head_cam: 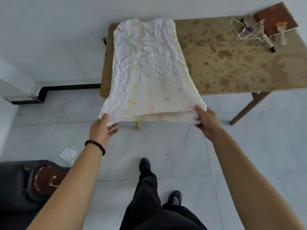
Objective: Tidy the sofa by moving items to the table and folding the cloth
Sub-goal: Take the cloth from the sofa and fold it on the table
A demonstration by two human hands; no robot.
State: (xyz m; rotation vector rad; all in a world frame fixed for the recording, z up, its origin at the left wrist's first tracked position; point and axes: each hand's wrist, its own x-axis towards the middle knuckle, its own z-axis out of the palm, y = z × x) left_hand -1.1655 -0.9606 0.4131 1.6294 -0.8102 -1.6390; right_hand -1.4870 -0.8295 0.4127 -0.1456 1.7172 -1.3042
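Cloth (149, 67) stretches ahead of both hands across the table (232, 67), left hand (103, 128) and right hand (206, 121) each pinching a near corner; tug unevenly and it likely skews or slides off.

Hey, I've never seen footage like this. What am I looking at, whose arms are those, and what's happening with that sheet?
There is no machine here. This is a single picture from a camera worn on a person's head, looking down at their own arms. The left hand and right hand each pinch a near corner of a pale, crumpled cloth spread over the left end of a wooden table. At the table's far right lie a brown book and a tangled cord.
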